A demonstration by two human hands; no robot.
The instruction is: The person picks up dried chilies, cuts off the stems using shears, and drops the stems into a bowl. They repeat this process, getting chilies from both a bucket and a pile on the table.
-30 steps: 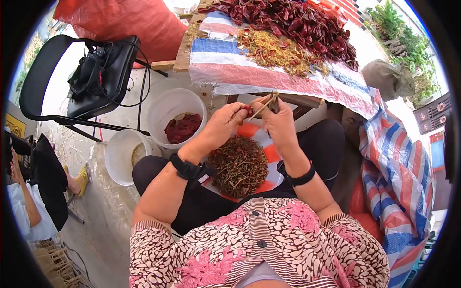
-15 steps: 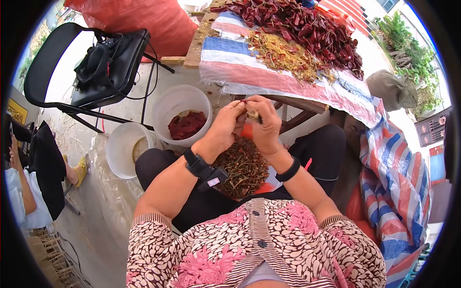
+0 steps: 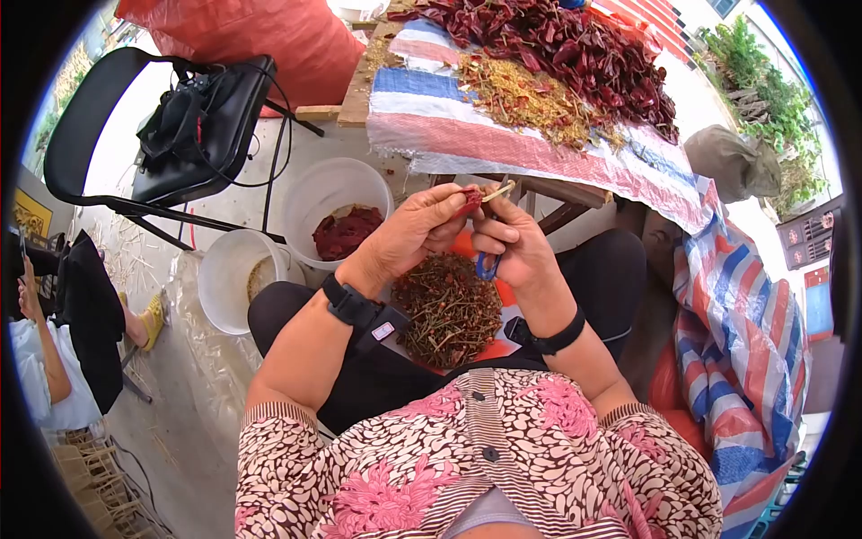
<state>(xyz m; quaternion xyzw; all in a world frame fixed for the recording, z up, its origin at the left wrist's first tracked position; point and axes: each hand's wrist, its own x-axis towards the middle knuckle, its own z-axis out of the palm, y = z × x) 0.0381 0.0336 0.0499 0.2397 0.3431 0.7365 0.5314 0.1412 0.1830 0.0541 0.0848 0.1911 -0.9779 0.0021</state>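
Note:
My left hand [image 3: 422, 226] is closed, pinching a dried red chili pepper [image 3: 470, 202] between thumb and fingers. Close beside it, my right hand [image 3: 516, 242] has its fingers curled, with the blue loop of what look like blue-handled scissors [image 3: 488, 266] showing under the palm; the blades cannot be made out. A slim pale piece [image 3: 497, 191], perhaps the chili's stem, juts up by the right fingertips. Below both hands, between my knees, an orange-red container [image 3: 505, 295] holds a heap of cut stems and chili bits [image 3: 449, 314].
A white bucket [image 3: 382, 184] with dark red chili pieces and a smaller white bucket [image 3: 215, 283] stand at left. Ahead, a striped sheet [image 3: 422, 135] on a table bears dried chilies [image 3: 575, 49] and yellow seeds [image 3: 525, 99]. A black chair [image 3: 224, 148] holds a black bag; a person sits far left.
My hands have shifted slightly apart, and my right hand has turned, bringing the blue loop into view. The red chili and pale piece now show between the fingertips.

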